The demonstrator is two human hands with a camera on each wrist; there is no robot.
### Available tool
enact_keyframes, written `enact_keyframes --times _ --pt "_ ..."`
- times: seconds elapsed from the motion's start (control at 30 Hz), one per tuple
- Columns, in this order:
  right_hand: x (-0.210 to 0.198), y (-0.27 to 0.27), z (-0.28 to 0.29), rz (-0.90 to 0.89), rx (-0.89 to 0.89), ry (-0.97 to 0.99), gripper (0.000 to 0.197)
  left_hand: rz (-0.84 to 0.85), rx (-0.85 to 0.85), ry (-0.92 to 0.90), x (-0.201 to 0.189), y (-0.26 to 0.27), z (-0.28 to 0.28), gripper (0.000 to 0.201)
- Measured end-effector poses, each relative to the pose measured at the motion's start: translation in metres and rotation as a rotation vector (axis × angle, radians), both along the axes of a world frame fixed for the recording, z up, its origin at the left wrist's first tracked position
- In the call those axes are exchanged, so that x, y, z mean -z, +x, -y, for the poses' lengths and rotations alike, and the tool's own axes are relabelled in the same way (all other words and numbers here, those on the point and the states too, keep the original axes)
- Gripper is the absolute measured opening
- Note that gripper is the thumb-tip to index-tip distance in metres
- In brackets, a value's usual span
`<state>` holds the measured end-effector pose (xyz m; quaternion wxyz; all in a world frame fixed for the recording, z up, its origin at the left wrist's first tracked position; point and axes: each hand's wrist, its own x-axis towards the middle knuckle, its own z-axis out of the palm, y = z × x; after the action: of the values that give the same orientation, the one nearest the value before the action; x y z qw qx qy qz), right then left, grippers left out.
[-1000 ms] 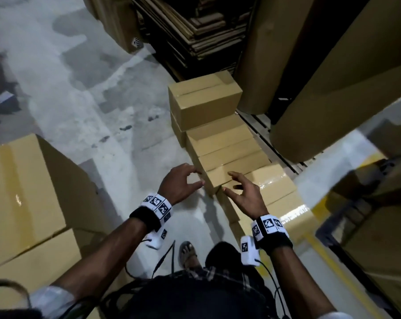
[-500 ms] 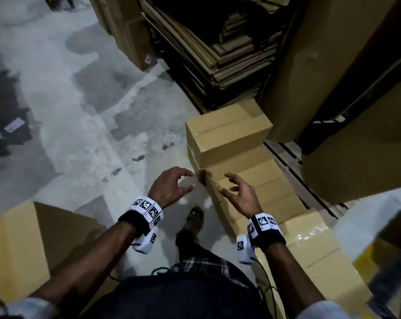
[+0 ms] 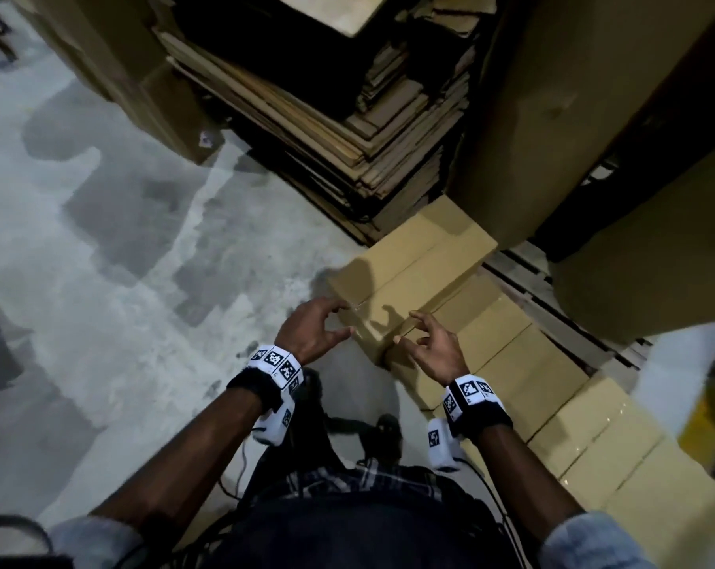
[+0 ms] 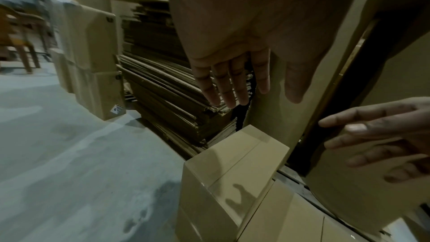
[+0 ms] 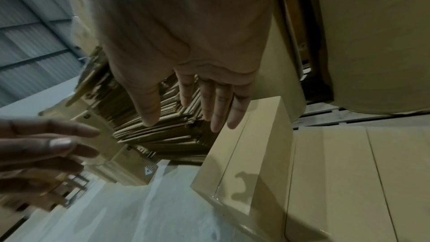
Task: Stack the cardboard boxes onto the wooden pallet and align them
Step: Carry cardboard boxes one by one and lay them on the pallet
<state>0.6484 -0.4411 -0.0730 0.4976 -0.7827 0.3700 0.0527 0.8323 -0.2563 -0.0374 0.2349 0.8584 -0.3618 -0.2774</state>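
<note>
A grey, patchy concrete floor (image 3: 134, 248) spreads under dim light. Beyond it rises a pile of flattened cardboard sheets (image 3: 347, 129); a corrugated wall (image 5: 30, 30) stands behind.

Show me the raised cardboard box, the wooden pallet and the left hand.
raised cardboard box (image 3: 421, 260), head view, top face.
wooden pallet (image 3: 524, 277), head view, bare slats.
left hand (image 3: 310, 330), head view, back of hand.
</note>
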Motion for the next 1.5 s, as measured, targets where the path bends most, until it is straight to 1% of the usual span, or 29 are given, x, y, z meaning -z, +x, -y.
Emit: enact_keyframes --times 0.13,0.2,0.27,0.37,0.43,0.47,0.53,0.6,0.7,0.77,0.87,0.97,1.03,1.1,1.17,1.23,1.3,1.4,1.5 --pt "0.012 0.049 0.007 -0.067 0.189 0.010 0.067 -0.078 0.130 0.086 0.029 0.083 0.029 0.060" --pt "0.026 0.072 0.007 -0.118 0.315 0.031 0.071 -0.104 0.207 0.149 0.050 0.125 0.043 0.067" --pt "0.042 0.093 0.001 -0.158 0.439 0.060 0.072 -0.125 0.248 0.200 0.069 0.158 0.051 0.072" --pt "0.068 0.124 -0.010 -0.206 0.591 0.118 0.075 -0.138 0.340 0.232 0.100 0.199 0.065 0.075" --pt "0.093 0.138 -0.022 -0.237 0.671 0.149 0.079 -0.128 0.411 0.259 0.128 0.217 0.074 0.078" --pt "0.104 0.142 -0.028 -0.247 0.699 0.161 0.081 -0.128 0.419 0.287 0.140 0.223 0.077 0.080" --pt "0.133 0.151 -0.035 -0.275 0.754 0.180 0.085 -0.114 0.455 0.336 0.173 0.231 0.086 0.088" --pt "0.162 0.157 -0.039 -0.294 0.778 0.185 0.088 -0.091 0.539 0.379 0.209 0.235 0.091 0.095" --pt "0.204 0.161 -0.035 -0.338 0.795 0.143 0.090 0.005 0.629 0.416 0.253 0.240 0.103 0.096" --pt "0.234 0.162 -0.029 -0.304 0.821 0.108 0.091 0.067 0.591 0.375 0.279 0.243 0.116 0.097" --pt "0.275 0.164 -0.019 -0.275 0.844 0.063 0.093 0.072 0.489 0.325 0.308 0.243 0.137 0.102" --pt "0.314 0.169 -0.007 -0.245 0.880 0.039 0.094 -0.009 0.421 0.261 0.336 0.241 0.158 0.101" --pt "0.336 0.171 0.002 -0.185 0.902 0.019 0.090 -0.071 0.388 0.233 0.360 0.241 0.172 0.099" --pt "0.351 0.173 0.010 -0.110 0.935 0.003 0.085 -0.126 0.388 0.248 0.377 0.238 0.185 0.099" --pt "0.361 0.175 0.014 -0.065 0.978 -0.020 0.084 -0.120 0.411 0.254 0.387 0.236 0.193 0.096" --pt "0.366 0.177 0.014 -0.049 0.996 -0.059 0.087 -0.092 0.428 0.196 0.395 0.234 0.195 0.098" --pt "0.366 0.179 0.013 -0.074 0.981 -0.081 0.092 -0.063 0.431 0.184 0.397 0.232 0.192 0.104" --pt "0.357 0.178 0.014 -0.140 0.938 -0.107 0.104 -0.058 0.414 0.222 0.389 0.229 0.194 0.111" --pt "0.344 0.172 0.018 -0.193 0.908 -0.130 0.111 -0.027 0.449 0.230 0.373 0.226 0.197 0.111"
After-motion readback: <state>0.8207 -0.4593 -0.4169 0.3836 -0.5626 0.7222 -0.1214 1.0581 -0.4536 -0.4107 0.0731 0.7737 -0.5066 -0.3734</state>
